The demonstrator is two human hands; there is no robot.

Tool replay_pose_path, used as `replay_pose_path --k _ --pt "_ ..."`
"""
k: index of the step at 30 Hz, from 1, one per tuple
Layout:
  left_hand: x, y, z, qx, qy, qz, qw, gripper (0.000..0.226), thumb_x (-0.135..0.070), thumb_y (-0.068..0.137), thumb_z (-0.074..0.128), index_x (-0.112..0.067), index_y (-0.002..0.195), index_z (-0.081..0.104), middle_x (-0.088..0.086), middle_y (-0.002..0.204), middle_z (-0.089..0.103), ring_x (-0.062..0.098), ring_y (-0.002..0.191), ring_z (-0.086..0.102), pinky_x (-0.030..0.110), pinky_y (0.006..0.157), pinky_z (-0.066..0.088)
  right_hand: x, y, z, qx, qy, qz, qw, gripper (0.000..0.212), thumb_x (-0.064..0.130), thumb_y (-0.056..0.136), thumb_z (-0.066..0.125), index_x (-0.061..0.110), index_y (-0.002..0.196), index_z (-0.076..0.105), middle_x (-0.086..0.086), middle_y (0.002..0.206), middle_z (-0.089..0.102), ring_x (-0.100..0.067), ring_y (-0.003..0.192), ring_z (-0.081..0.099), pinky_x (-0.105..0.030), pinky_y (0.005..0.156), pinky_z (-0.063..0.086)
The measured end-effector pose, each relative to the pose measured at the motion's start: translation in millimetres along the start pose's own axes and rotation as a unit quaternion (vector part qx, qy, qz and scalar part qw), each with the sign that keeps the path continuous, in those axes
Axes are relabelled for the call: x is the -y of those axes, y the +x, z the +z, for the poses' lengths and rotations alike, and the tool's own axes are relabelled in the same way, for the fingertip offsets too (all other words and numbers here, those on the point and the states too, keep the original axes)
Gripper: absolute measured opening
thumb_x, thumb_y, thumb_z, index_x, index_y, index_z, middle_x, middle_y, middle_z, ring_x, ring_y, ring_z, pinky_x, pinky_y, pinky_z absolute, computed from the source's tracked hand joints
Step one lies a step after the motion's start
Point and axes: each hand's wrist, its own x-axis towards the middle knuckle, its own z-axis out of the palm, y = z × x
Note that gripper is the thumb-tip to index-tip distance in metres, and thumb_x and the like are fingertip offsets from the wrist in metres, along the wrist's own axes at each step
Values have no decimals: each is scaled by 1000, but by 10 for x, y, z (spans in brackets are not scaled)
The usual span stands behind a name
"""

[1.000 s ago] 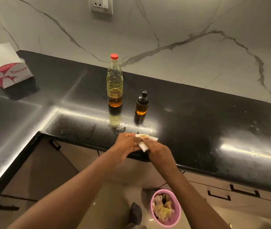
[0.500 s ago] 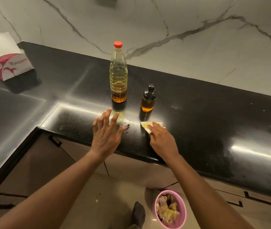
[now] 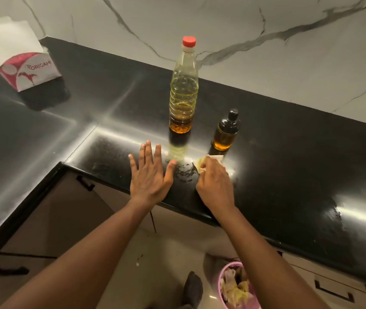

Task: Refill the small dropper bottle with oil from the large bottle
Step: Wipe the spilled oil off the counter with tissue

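Note:
The large clear oil bottle [image 3: 183,90] with a red cap stands upright on the black countertop [image 3: 289,152], oil low in its base. To its right stands the small amber dropper bottle [image 3: 225,132] with its black dropper top on. In front of the bottles, my right hand [image 3: 214,184] presses a folded, oil-stained tissue [image 3: 211,159] onto the counter beside a smear of spilled oil [image 3: 183,171]. My left hand [image 3: 150,175] lies flat with straight, spread fingers near the counter's front edge, left of the smear.
A pink and white tissue box [image 3: 25,68] sits at the far left of the counter. A pink waste bin [image 3: 236,286] with crumpled tissues stands on the floor below. Drawer fronts with black handles run under the counter.
My hands were together at the counter edge holding the tissue. The left hand let go and spread flat; the right carried the tissue forward onto the counter in front of the dropper bottle.

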Motion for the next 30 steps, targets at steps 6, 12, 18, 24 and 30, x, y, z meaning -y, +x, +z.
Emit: replay_pose_path --k 6,12,18,24,30 --pt "-47 85 17 -12 33 -32 999 72 -59 106 12 -20 165 1 13 172 -11 26 159 -17 63 122 -17 -47 -365 16 143 -62 -86 984 71 48 100 9 19 162 28 -2 170 21 -15 158 12 -37 127 1" --pt "147 422 -38 -4 55 -37 998 73 -59 105 12 -22 166 -2 14 172 -15 26 158 -20 63 118 -21 136 111 45 188 -61 -25 980 65 52 108 19 19 164 14 0 172 5 -14 158 -3 -43 128 -5" --pt "147 443 -56 -18 33 -45 998 70 -55 105 14 -22 166 3 14 172 -8 26 159 -15 65 119 -19 131 -332 -22 241 -72 -129 959 69 57 104 13 24 165 3 5 171 -5 -7 156 -13 -44 129 -4" --pt "164 446 -23 -32 29 -53 998 68 -50 106 15 -21 166 2 16 172 -5 27 159 -12 66 120 -17 252 202 139 218 -90 -72 969 69 54 107 17 18 165 4 -2 172 -3 -16 158 -9 -47 128 -4" --pt "160 445 -43 -26 45 -63 997 68 -46 105 19 -19 165 2 18 172 -4 30 159 -11 68 121 -12 198 -103 50 257 -90 -184 944 68 53 107 19 21 165 3 2 172 -5 -9 157 -12 -46 129 -2"
